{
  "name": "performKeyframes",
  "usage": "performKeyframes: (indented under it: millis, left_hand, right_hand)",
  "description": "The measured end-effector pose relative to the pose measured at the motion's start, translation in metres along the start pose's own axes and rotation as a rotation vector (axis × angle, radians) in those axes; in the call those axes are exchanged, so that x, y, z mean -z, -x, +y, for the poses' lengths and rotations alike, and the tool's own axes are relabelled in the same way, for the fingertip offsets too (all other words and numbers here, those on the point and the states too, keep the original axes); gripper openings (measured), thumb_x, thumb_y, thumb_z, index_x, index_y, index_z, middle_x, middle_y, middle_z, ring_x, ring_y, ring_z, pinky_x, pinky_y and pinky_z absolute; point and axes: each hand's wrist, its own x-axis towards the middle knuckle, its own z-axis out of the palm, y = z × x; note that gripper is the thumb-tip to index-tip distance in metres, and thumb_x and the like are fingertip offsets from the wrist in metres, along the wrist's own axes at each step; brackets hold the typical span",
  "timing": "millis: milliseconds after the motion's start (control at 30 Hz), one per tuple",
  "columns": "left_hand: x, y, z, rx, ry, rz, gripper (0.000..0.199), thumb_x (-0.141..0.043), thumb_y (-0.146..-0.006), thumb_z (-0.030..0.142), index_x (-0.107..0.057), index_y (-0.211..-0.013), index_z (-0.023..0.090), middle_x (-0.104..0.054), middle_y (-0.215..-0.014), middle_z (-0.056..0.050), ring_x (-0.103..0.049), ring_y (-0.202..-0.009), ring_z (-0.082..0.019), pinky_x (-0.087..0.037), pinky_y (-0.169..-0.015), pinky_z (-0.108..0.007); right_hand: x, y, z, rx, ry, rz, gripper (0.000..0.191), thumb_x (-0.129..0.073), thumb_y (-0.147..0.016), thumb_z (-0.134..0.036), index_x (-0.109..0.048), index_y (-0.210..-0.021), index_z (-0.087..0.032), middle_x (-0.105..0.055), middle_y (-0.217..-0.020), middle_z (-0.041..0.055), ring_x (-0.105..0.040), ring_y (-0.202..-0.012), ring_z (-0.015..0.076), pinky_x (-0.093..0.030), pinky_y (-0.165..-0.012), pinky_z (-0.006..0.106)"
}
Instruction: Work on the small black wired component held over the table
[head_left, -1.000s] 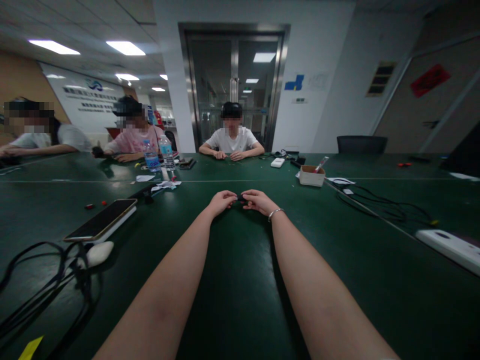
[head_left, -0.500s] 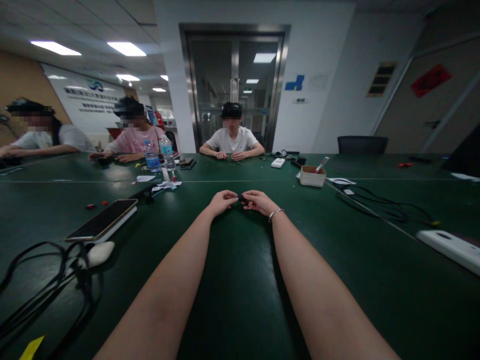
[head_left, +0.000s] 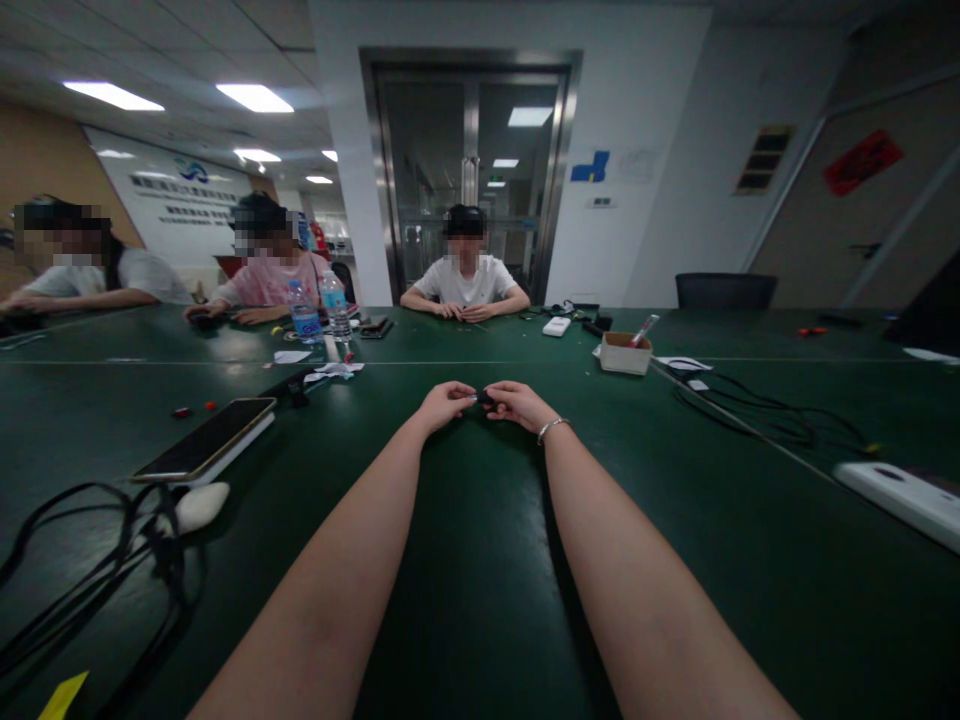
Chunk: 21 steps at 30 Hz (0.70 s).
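I see L hand (head_left: 448,405) & R hand (head_left: 517,405) close tog., both pinching small blk part (head_left: 484,398), left of open box (head_left: 624,360). Prob. light, stiff, maybe slick; I'd grip opp. ends.

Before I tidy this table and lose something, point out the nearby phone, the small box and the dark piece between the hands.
Phone (head_left: 208,440): head view, middle of its screen.
Box (head_left: 624,360): head view, front wall.
Dark piece (head_left: 484,398): head view, its visible middle.
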Motion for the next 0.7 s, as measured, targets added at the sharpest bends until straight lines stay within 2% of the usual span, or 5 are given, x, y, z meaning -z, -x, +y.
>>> performKeyframes:
  millis: [267, 500, 700]
  left_hand:
    - [-0.0003, 0.0023, 0.0038, 0.01, 0.017, 0.008, 0.027, -0.069, -0.068, 0.025, -0.064, -0.093, 0.014, -0.064, -0.089, -0.007, -0.058, -0.072, -0.012, -0.045, -0.056, -0.021]
    - [-0.0019, -0.0038, -0.0016, 0.091, 0.08, 0.006, 0.024, -0.059, -0.078, 0.034, -0.062, -0.085, 0.012, -0.061, -0.069, -0.003, -0.053, -0.056, -0.009, -0.044, -0.057, -0.023]
    - [-0.0018, 0.0001, 0.0029, 0.065, 0.039, 0.025, 0.02, -0.06, -0.077, 0.028, -0.064, -0.088, 0.012, -0.06, -0.071, -0.002, -0.051, -0.057, -0.008, -0.043, -0.056, -0.021]
  right_hand:
    - [-0.0003, 0.0002, -0.0005, -0.014, 0.003, 0.01, 0.005, -0.059, -0.084, -0.009, -0.06, -0.089, -0.011, -0.062, -0.06, 0.0011, -0.056, -0.047, 0.0057, -0.06, -0.058, 0.025]
    - [-0.0008, 0.0007, -0.0007, -0.008, 0.0, 0.012, 0.004, -0.058, -0.084, -0.009, -0.059, -0.087, -0.012, -0.061, -0.062, 0.0006, -0.056, -0.048, 0.0056, -0.06, -0.057, 0.024]
    - [-0.0011, 0.0013, -0.001, -0.005, 0.007, 0.012, 0.004, -0.059, -0.084, -0.009, -0.059, -0.087, -0.011, -0.062, -0.062, 0.0009, -0.056, -0.048, 0.0052, -0.06, -0.057, 0.024]
